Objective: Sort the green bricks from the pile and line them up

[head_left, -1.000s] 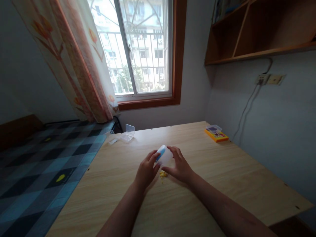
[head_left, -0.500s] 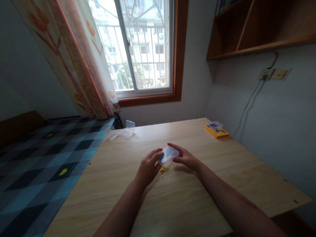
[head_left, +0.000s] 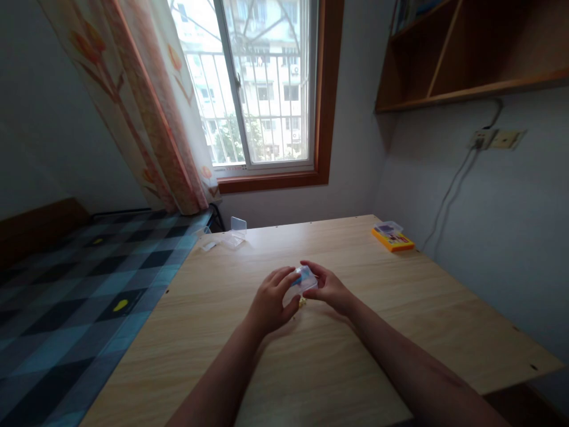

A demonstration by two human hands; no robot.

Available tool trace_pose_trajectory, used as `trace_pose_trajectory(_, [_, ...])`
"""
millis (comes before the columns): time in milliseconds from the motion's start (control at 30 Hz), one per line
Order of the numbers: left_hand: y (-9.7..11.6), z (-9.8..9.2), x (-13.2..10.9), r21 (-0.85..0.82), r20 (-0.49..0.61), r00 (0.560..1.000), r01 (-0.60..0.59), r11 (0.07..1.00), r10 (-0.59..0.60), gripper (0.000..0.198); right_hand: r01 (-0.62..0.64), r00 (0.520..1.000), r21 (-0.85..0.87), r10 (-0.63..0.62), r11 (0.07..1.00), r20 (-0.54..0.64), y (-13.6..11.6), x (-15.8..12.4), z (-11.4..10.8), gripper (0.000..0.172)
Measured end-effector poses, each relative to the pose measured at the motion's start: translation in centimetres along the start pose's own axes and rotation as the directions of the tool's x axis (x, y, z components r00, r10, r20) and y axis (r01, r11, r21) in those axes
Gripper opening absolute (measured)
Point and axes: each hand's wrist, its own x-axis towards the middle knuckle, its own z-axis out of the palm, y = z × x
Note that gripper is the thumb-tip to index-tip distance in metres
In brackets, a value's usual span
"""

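Note:
A small clear plastic box (head_left: 310, 284) with something blue showing in it is held between my two hands, above the middle of the table. My right hand (head_left: 329, 289) is closed on its right side, thumb in front and fingers behind. On the left, my left hand (head_left: 274, 298) covers that end of the box, its fingers over the top and its thumb low at the front. Small yellow pieces (head_left: 303, 302) lie on the wood just below the box, partly hidden by my left thumb.
The wooden table (head_left: 213, 332) fills the foreground. Open clear plastic cases (head_left: 235, 237) stand at its far left edge. At the far right sits a yellow box (head_left: 393, 239) with a clear container on it. A bed with checked cloth (head_left: 89, 302) adjoins the left side.
My left hand has moved slightly forward and right, covering more of the box and the yellow pieces. The box looks more tilted. The whole view has shifted slightly.

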Motion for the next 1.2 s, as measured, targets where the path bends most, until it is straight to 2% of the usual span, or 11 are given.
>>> trace_pose_trajectory(133, [0.3,-0.1,0.0,-0.049,0.000,1.000,-0.013,0.999,0.013,0.045,-0.027,0.999,0.060,0.025,0.998,0.036,0.0,-0.3,0.6,0.072])
trace_pose_trajectory(300, [0.3,-0.2,-0.1,-0.088,-0.062,0.998,-0.019,0.996,0.014,0.038,-0.077,0.996,0.166,0.067,0.983,0.067,0.1,-0.4,0.7,0.070])
trace_pose_trajectory(400, [0.2,-0.1,-0.1,-0.097,-0.061,0.998,0.005,0.995,-0.011,0.036,-0.098,0.993,0.164,0.086,0.982,0.079,0.1,-0.5,0.7,0.078])
trace_pose_trajectory(533, [0.2,0.1,-0.1,-0.132,-0.066,0.997,0.037,0.991,-0.046,0.036,-0.045,0.996,0.134,0.034,0.990,0.081,0.1,-0.7,0.7,0.097])
trace_pose_trajectory(633, [0.2,0.2,-0.2,-0.145,-0.083,0.995,0.044,0.988,-0.057,0.036,-0.019,0.997,0.126,0.009,0.992,0.082,0.1,-0.7,0.9,0.105])
trace_pose_trajectory(933, [0.3,0.5,-0.2,-0.109,-0.101,0.992,0.060,0.992,-0.071,0.034,-0.062,0.992,0.181,0.041,0.982,0.117,-0.2,-1.0,1.1,0.107])
trace_pose_trajectory(1200, [0.4,0.9,-0.1,-0.091,-0.106,0.992,0.058,0.994,-0.067,0.032,-0.077,0.985,0.132,0.055,0.988,0.166,-0.5,-1.0,0.4,0.104])
